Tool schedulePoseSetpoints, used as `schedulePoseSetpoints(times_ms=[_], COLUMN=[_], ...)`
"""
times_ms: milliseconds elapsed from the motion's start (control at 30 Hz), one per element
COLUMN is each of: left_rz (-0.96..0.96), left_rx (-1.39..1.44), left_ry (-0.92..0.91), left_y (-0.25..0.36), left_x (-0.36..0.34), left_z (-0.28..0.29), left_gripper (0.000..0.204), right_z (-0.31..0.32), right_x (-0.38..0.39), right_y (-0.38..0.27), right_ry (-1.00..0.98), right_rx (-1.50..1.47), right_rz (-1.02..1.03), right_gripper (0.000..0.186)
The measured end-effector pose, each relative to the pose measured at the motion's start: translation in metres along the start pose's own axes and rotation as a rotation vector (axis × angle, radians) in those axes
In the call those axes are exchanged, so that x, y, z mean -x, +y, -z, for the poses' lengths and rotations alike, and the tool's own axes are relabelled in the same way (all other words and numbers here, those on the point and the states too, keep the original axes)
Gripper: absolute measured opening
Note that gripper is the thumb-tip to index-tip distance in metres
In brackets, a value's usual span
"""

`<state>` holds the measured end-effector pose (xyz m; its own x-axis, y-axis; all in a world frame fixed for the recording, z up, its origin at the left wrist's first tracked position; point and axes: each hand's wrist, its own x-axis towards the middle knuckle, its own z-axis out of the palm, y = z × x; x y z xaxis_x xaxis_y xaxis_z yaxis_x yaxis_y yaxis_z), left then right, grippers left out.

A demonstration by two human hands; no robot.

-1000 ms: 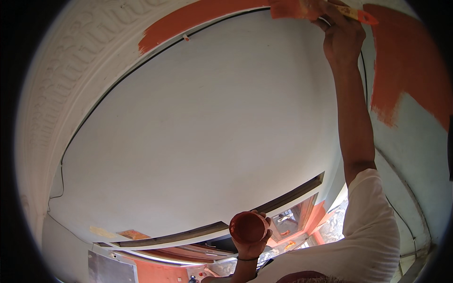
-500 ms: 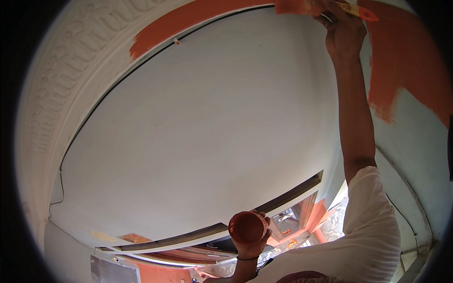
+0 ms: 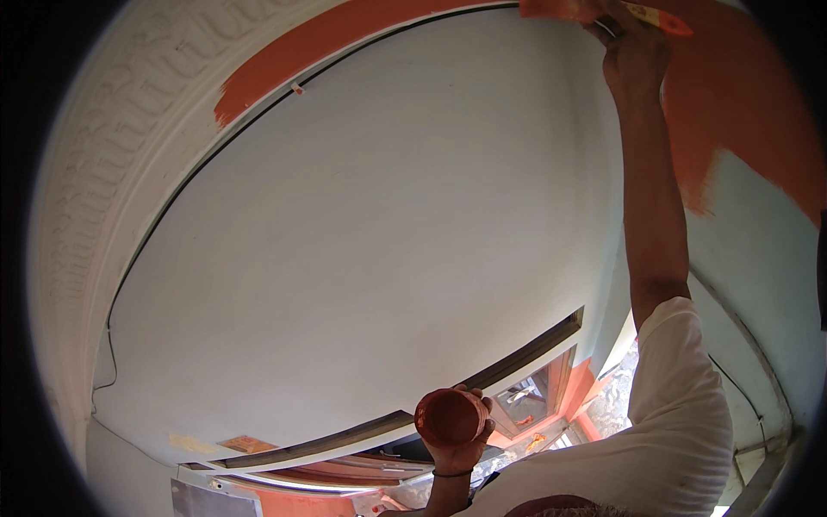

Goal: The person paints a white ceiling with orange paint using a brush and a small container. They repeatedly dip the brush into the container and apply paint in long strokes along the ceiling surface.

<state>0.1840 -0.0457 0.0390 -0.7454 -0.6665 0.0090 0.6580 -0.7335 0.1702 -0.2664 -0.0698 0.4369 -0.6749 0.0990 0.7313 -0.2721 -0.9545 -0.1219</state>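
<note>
My right hand (image 3: 633, 47) is raised at the top right, closed on a paintbrush (image 3: 655, 17) with a yellow and orange handle; its orange-coated bristles lie at the orange painted band (image 3: 301, 47) above the pale wall (image 3: 370, 198). Low in the middle, my left hand (image 3: 452, 452) grips a round reddish cup (image 3: 448, 416) from below and the side, its inside coated reddish orange. A thin black cable (image 3: 189, 177) runs along the curved edge under the band.
Carved white moulding (image 3: 112, 155) curves along the upper left. A larger orange patch (image 3: 749, 103) covers part of the right-hand surface. Below are dark recessed openings (image 3: 525, 349), a window frame (image 3: 538, 396) and a grey panel (image 3: 211, 498) at bottom left.
My right hand and brush have shifted slightly right and up, against the orange band. The whole view has shifted a little. My left hand still holds the cup.
</note>
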Motion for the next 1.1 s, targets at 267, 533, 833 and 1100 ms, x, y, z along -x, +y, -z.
schedulePoseSetpoints(times_ms=[267, 533, 833, 1100], left_rz=[0.002, 0.02, 0.041, 0.058], left_rx=[-0.058, -0.097, -0.029, -0.037], left_ry=[0.054, 0.077, 0.115, 0.058], left_y=[-0.003, -0.009, -0.012, -0.013], left_x=[-0.002, -0.006, -0.006, -0.003], left_z=[0.0, -0.013, -0.014, -0.01], left_gripper=[0.065, 0.064, 0.061, 0.064], right_z=[0.055, 0.049, 0.006, 0.021], right_x=[-0.024, -0.006, 0.008, 0.005], right_y=[-0.01, 0.011, 0.022, 0.003], right_ry=[0.056, -0.129, -0.019, -0.034], right_rx=[0.116, 0.893, 1.144, 1.066], right_rz=[0.182, 1.186, 1.168, 1.111], right_gripper=[0.02, 0.022, 0.035, 0.021])
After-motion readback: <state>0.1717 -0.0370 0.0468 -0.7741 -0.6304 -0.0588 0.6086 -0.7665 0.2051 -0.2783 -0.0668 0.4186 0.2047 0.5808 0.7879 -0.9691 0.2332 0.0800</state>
